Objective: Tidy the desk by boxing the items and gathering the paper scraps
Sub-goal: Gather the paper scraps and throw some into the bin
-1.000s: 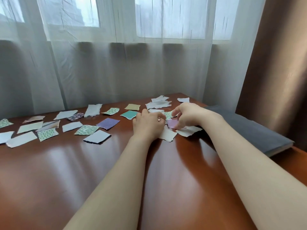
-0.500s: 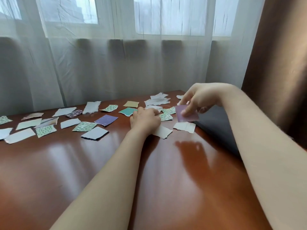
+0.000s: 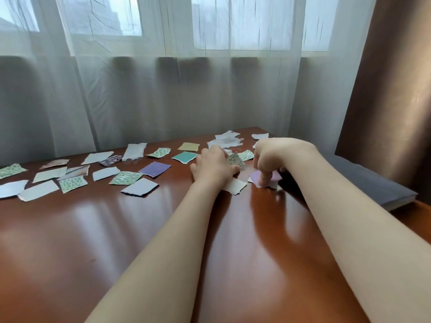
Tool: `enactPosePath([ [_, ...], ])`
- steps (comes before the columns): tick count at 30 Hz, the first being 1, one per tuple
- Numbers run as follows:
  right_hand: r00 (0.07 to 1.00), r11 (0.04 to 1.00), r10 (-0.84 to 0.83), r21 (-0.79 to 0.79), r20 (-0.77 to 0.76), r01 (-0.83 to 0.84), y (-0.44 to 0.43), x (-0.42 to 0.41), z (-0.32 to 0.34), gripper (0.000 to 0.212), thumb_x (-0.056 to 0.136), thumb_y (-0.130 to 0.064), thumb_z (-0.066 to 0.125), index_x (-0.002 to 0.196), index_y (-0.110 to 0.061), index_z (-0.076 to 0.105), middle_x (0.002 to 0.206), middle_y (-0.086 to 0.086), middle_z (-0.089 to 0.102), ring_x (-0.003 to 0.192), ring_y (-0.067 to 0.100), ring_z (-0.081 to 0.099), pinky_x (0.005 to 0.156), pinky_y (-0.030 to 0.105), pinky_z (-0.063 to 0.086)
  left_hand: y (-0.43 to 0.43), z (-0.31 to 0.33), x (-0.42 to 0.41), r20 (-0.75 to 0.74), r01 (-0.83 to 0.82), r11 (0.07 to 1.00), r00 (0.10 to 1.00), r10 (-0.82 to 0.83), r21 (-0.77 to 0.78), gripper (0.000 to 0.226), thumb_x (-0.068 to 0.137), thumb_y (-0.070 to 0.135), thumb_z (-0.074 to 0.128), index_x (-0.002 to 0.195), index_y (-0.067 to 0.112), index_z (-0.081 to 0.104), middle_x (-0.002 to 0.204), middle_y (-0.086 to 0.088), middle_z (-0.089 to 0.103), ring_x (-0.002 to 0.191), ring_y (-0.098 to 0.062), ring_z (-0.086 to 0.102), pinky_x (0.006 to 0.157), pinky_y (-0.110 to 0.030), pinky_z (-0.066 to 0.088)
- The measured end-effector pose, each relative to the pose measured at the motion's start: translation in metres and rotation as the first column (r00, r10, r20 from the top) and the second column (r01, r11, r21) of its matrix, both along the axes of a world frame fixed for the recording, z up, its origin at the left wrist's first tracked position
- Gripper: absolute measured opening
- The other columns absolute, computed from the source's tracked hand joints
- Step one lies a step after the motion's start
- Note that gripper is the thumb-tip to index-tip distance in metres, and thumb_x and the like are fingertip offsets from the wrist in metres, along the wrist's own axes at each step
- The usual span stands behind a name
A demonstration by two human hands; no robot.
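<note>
**Pinching one scrap, pressing another on the worktop**

We see both bare arms reach across the glossy brown worktop (image 3: pixel 140 229) to its far right part. The left hand (image 3: pixel 214 167) lies low with its fingers curled, pinching a green-patterned scrap (image 3: pixel 236 160) that stands tilted up off the wood. A cream scrap (image 3: pixel 234 185) lies flat, partly under that hand. Just beside it, the right hand (image 3: pixel 275 157) points its bent fingers downward, and a fingertip (image 3: pixel 264 180) presses on a lilac scrap (image 3: pixel 256 176), which rests on a white scrap (image 3: pixel 271 185). We cannot tell whether the thumb also pinches it.

The other paper scraps lie spread in a loose band to the left, among them a teal scrap (image 3: pixel 185 156) and a purple scrap (image 3: pixel 155 169). A grey pad (image 3: pixel 373 190) lies at the right edge, near the right forearm.
</note>
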State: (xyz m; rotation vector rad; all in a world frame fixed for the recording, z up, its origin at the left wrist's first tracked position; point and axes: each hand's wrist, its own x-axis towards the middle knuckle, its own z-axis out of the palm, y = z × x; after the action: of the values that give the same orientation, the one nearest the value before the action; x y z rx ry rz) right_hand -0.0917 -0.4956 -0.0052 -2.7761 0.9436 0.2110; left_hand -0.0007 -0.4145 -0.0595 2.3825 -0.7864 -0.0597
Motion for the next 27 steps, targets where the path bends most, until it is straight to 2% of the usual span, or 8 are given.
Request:
enactPosePath([
  [3, 1.0, 0.999, 0.002, -0.037, 0.0, -0.002, 0.001, 0.002, -0.002, 0.048, 0.074, -0.017, 0.078, 0.116, -0.013, 0.055, 0.102, 0.005, 0.052, 0.087, 0.026, 0.048, 0.088, 0.037, 0.048, -0.001, 0.002, -0.001, 0.003, 0.041, 0.993, 0.999, -0.041, -0.108, 0.024, 0.091, 0.019, 0.056, 0.115, 0.021, 0.051, 0.121, -0.005, 0.058, 0.119, -0.025, 0.05, 0.097, -0.035, 0.035],
  [7, 0.999, 1.0, 0.013, -0.005, 0.037, -0.013, -0.003, 0.001, -0.005, 0.039, 0.073, -0.014, 0.078, 0.105, -0.012, 0.056, 0.096, 0.004, 0.052, 0.09, 0.028, 0.051, 0.082, 0.033, 0.045, 0.008, 0.018, 0.004, -0.08, 0.037, 0.952, 0.995, -0.064, -0.303, 0.024, 0.093, 0.013, 0.055, 0.117, 0.015, 0.056, 0.118, -0.008, 0.061, 0.109, -0.026, 0.056, 0.088, -0.028, 0.043],
  [9, 0.998, 1.0, 0.003, 0.007, 0.062, -0.003, -0.005, -0.001, -0.005, 0.043, 0.071, -0.014, 0.08, 0.109, -0.006, 0.061, 0.101, 0.007, 0.06, 0.098, 0.028, 0.057, 0.084, 0.033, 0.047, 0.015, 0.029, 0.006, -0.103, 0.135, 0.96, 0.981, -0.164, -0.246, 0.025, 0.092, 0.012, 0.057, 0.115, 0.016, 0.061, 0.111, -0.008, 0.065, 0.092, -0.026, 0.061, 0.071, -0.026, 0.045],
  [12, 0.994, 0.999, -0.012, 0.03, 0.105, 0.009, -0.006, -0.002, -0.005, 0.046, 0.07, -0.015, 0.08, 0.112, -0.004, 0.065, 0.113, 0.011, 0.066, 0.096, 0.026, 0.059, 0.078, 0.028, 0.045, 0.03, 0.045, 0.002, -0.234, 0.368, 0.928, 0.909, -0.345, 0.061, 0.025, 0.091, 0.018, 0.06, 0.113, 0.029, 0.062, 0.077, 0.01, 0.061, 0.06, -0.008, 0.055, 0.053, -0.02, 0.038],
  [14, 0.993, 0.998, -0.015, 0.055, 0.119, 0.009, -0.005, -0.003, -0.005, 0.043, 0.071, -0.017, 0.08, 0.11, -0.004, 0.066, 0.108, 0.01, 0.067, 0.09, 0.024, 0.057, 0.07, 0.025, 0.043, 0.035, 0.05, -0.001, -0.237, 0.415, 0.889, 0.899, -0.367, 0.196, 0.031, 0.089, 0.021, 0.064, 0.119, 0.029, 0.059, 0.075, 0.013, 0.056, 0.06, -0.002, 0.055, 0.055, -0.02, 0.04],
  [17, 0.982, 0.997, -0.034, 0.075, 0.184, 0.02, -0.007, -0.005, -0.004, 0.022, 0.075, -0.019, 0.077, 0.092, -0.008, 0.069, 0.084, 0.003, 0.059, 0.085, 0.02, 0.048, 0.06, 0.024, 0.038, 0.035, 0.049, -0.006, -0.175, 0.406, 0.853, 0.913, -0.368, 0.327, 0.04, 0.085, 0.023, 0.069, 0.124, 0.025, 0.059, 0.087, 0.004, 0.06, 0.068, -0.01, 0.058, 0.057, -0.019, 0.042],
  [23, 0.863, 0.963, -0.233, 0.229, 0.448, 0.141, -0.028, -0.005, -0.009, 0.043, 0.076, -0.016, 0.077, 0.117, -0.01, 0.065, 0.117, 0.011, 0.062, 0.098, 0.022, 0.052, 0.081, 0.023, 0.038, 0.031, 0.041, -0.01, -0.054, 0.338, 0.865, 0.938, -0.343, 0.371, 0.048, 0.081, 0.023, 0.073, 0.126, 0.026, 0.058, 0.13, -0.004, 0.054, 0.112, -0.023, 0.057, 0.093, -0.034, 0.048],
  [27, 0.72, 0.934, -0.326, 0.327, 0.613, 0.145, -0.029, 0.002, -0.015, 0.034, 0.077, -0.017, 0.075, 0.108, -0.005, 0.068, 0.105, 0.013, 0.064, 0.093, 0.023, 0.054, 0.081, 0.028, 0.041, 0.032, 0.045, -0.014, -0.053, 0.34, 0.851, 0.936, -0.349, 0.4, 0.043, 0.082, 0.022, 0.072, 0.123, 0.022, 0.06, 0.124, -0.007, 0.059, 0.099, -0.029, 0.058, 0.093, -0.038, 0.049],
])
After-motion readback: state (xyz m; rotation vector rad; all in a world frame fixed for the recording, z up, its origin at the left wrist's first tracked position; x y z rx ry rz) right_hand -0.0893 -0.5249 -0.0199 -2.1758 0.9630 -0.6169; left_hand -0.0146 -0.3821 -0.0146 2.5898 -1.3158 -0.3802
